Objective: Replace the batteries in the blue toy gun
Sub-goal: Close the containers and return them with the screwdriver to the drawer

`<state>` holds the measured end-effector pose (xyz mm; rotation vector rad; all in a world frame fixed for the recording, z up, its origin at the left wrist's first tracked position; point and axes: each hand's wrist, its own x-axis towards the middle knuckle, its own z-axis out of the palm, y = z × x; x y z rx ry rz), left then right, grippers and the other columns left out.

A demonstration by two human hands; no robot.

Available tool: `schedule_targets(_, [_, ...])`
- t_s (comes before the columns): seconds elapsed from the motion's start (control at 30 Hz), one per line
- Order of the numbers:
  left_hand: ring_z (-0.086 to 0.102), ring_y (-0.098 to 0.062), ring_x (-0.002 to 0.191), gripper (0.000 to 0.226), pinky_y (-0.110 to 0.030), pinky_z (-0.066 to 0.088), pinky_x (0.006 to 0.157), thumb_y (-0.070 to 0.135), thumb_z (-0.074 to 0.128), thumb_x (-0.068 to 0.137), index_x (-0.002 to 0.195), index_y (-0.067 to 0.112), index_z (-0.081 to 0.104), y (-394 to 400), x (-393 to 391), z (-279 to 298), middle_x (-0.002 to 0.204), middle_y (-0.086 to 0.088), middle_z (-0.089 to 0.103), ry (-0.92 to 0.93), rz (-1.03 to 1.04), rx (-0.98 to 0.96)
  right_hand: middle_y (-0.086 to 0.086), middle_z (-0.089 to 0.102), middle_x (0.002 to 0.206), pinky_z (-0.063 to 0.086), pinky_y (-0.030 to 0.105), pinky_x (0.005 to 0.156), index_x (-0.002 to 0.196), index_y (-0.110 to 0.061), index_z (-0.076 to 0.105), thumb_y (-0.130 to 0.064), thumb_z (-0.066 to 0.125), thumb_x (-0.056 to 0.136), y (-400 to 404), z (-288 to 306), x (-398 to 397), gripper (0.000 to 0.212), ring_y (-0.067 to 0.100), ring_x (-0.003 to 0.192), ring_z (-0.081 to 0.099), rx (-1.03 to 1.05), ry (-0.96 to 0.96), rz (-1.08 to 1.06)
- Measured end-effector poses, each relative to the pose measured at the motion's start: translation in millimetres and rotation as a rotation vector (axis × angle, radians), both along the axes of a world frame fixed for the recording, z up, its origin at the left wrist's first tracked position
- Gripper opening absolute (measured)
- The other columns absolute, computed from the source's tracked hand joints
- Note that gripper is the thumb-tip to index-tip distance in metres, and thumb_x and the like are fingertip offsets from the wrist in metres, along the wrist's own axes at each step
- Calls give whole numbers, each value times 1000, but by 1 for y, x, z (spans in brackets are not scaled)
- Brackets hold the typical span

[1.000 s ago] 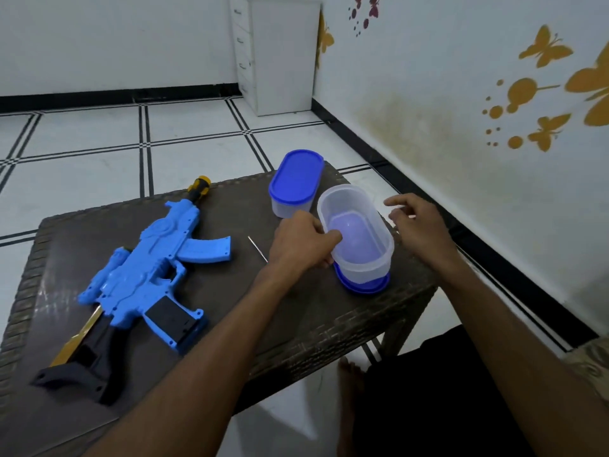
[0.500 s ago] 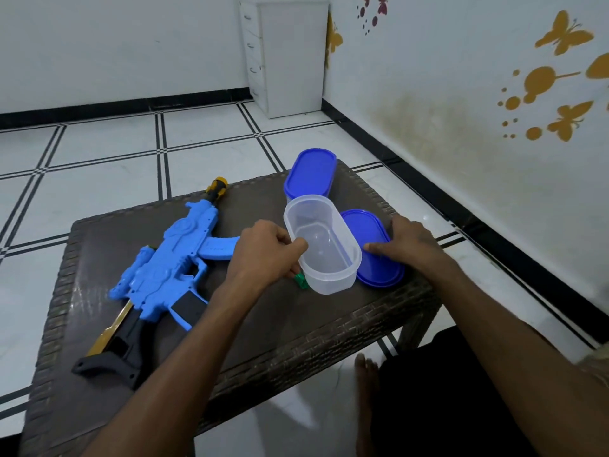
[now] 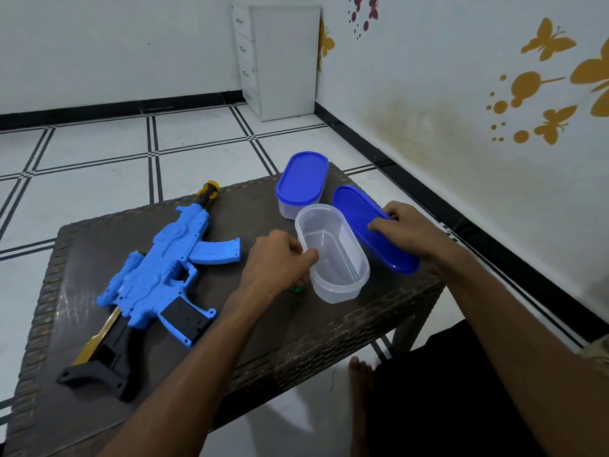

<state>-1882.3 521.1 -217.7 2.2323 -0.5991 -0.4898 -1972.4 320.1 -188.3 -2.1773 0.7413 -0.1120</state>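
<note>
Two hands busy: my left hand (image 3: pixel 280 258) curls shut on something green; right hand (image 3: pixel 407 230) grips lid (image 3: pixel 372 229). Blue toy gun (image 3: pixel 164 272) lies left, nearer the left hand, barrel pointing away.

Blue toy gun (image 3: pixel 164 275) lies frame left on table (image 3: pixel 296 341). Left hand (image 3: pixel 280 262) closed on sth green beside clear container (image 3: pixel 331 252), centre. Right hand (image 3: pixel 408 229) holds blue lid (image 3: pixel 365 222), tilted.

Glossy plastic gun (image 3: pixel 158 275), woven table (image 3: pixel 329 341)
</note>
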Motion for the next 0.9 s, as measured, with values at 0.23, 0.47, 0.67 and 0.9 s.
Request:
schedule_targets(0.23, [70, -7, 60, 38, -36, 61, 73, 43, 52, 95, 81, 13, 71, -4, -2, 1, 65, 3, 72, -5, -41, -43, 1, 46, 80, 38, 29, 64, 85, -19, 44, -32, 64, 85, 32, -1, 8, 25, 14, 68, 42, 80, 56, 98])
schedule_targets(0.47, [73, -24, 68, 70, -36, 61, 70, 62, 32, 94, 95, 1, 67, -1, -1, 8, 72, -10, 74, 337, 34, -208, 3, 47, 116, 40, 29, 69, 112, -25, 43, -42, 70, 81, 38, 1, 13, 45, 18, 94, 51, -56, 58, 109])
schedule_targets(0.67, [73, -26, 69, 70, -28, 58, 58, 61, 35, 94, 97, -1, 67, -4, 11, 15, 80, -16, 74, 467, 130, -270, 16, 46, 133, 45, 52, 97, 134, -29, 35, -60, 59, 80, 62, -4, 25, 66, 34, 117, 49, -430, 157, 116])
schedule_targets(0.9, [69, -18, 69, 37, -23, 58, 57, 37, 58, 93, 95, 2, 70, -15, 32, 13, 86, -14, 71, 343, 246, -382, 18, 38, 141, 42, 48, 103, 145, -22, 33, -61, 46, 91, 79, 1, 24, 68, 33, 126, 44, -563, 229, 132])
